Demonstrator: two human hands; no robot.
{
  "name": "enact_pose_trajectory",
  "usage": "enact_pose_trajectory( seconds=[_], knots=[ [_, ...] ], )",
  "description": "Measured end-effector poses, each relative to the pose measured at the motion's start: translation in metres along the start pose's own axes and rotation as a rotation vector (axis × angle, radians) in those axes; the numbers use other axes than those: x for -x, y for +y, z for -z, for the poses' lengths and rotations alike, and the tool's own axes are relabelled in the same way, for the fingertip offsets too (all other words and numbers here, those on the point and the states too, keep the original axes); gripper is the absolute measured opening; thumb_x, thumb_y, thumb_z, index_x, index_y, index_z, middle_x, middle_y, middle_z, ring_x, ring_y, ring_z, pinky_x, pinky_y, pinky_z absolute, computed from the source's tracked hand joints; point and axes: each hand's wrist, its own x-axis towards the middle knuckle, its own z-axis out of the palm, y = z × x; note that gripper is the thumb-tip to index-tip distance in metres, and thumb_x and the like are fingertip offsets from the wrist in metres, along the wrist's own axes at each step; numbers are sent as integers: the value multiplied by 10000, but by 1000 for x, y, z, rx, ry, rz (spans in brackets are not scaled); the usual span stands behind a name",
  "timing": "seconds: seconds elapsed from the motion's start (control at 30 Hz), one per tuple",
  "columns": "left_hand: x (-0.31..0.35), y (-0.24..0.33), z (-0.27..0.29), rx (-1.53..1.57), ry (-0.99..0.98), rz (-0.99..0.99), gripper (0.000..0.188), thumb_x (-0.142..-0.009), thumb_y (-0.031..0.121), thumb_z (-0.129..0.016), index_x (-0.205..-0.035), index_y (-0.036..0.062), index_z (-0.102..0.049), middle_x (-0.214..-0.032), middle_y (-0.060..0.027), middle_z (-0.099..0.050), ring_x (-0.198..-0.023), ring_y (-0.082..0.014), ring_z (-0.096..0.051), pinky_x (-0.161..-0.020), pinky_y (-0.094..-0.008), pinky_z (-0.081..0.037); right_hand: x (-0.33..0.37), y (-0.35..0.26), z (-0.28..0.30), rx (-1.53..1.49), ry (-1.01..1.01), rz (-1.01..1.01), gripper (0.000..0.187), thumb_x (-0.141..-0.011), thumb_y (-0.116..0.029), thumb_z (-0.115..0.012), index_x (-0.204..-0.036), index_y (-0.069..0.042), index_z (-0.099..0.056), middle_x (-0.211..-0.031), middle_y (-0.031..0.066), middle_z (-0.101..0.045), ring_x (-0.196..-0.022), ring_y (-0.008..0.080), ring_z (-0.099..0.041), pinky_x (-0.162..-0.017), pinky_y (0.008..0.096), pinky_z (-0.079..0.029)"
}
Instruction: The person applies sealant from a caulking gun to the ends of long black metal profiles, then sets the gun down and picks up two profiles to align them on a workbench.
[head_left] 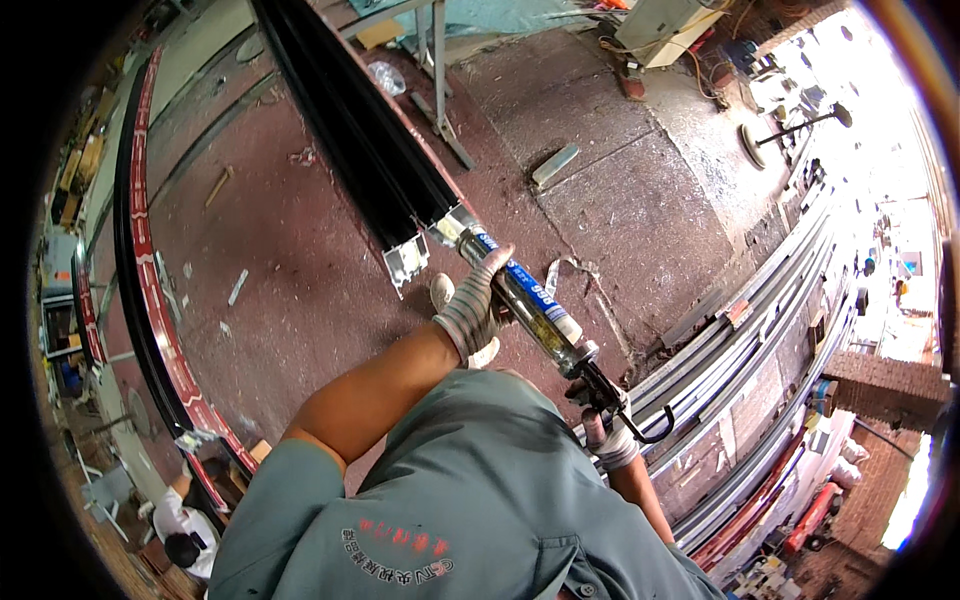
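I hold a caulking gun (540, 328) with a blue-labelled sealant tube in its barrel. My left hand (474, 308), in a striped glove, is closed around the barrel near its front. My right hand (610, 438), also gloved, grips the handle at the rear, close to the black hooked rod (655, 428). The gun's front end meets the cut end of a long black metal profile (350, 120), at its right corner. Whether the nozzle touches the profile or sits inside it is hidden. A pale cut face (407, 262) shows at the profile's left corner.
Long metal bars (730, 325) lie stacked at the right. Another black and red profile (150, 260) runs along the left. A metal stand leg (440, 100) is beyond the profile. A small metal piece (556, 165) lies on the floor. At lower left is another person (188, 532).
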Motion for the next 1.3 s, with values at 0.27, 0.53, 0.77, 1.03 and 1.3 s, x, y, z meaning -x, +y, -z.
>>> enact_pose_trajectory(
  seconds=[0.27,0.53,0.77,1.03,1.3],
  knots=[
    [7,5,18,158,74,-26,398,-883,372,-711,-1046,88,-485,-847,-82,-606,-762,-240,-665,-697,-423,-599,-28,-27,8,201,-197,33,590,-826,-577,-632,-982,-8,-640,-834,99,-636,-758,243,-614,-704,348,-483],
    [17,7,13,219,115,-122,353,-884,272,-707,-1050,87,-456,-860,-86,-592,-795,-263,-685,-726,-463,-615,-30,-23,7,303,-210,176,495,-781,-429,-691,-1046,-15,-630,-813,134,-615,-708,315,-613,-654,387,-496],
    [13,11,17,268,68,-91,358,-871,274,-709,-1061,65,-489,-870,-114,-618,-773,-273,-682,-724,-486,-599,-32,-25,-1,323,-210,210,525,-807,-477,-684,-1057,-19,-626,-832,137,-609,-723,321,-610,-661,399,-480],
    [8,4,26,306,28,-76,337,-863,294,-704,-1025,70,-512,-846,-124,-634,-783,-287,-684,-765,-502,-590,-30,-23,0,336,-216,217,481,-763,-443,-717,-1009,-37,-637,-812,127,-610,-704,321,-604,-655,397,-478],
    [-3,0,37,348,-50,-60,349,-846,318,-704,-982,36,-551,-844,-152,-656,-805,-332,-693,-799,-540,-579,-30,-22,0,435,-207,267,530,-749,-514,-734,-998,-57,-633,-793,113,-610,-688,318,-599,-640,391,-468]
  ],
)
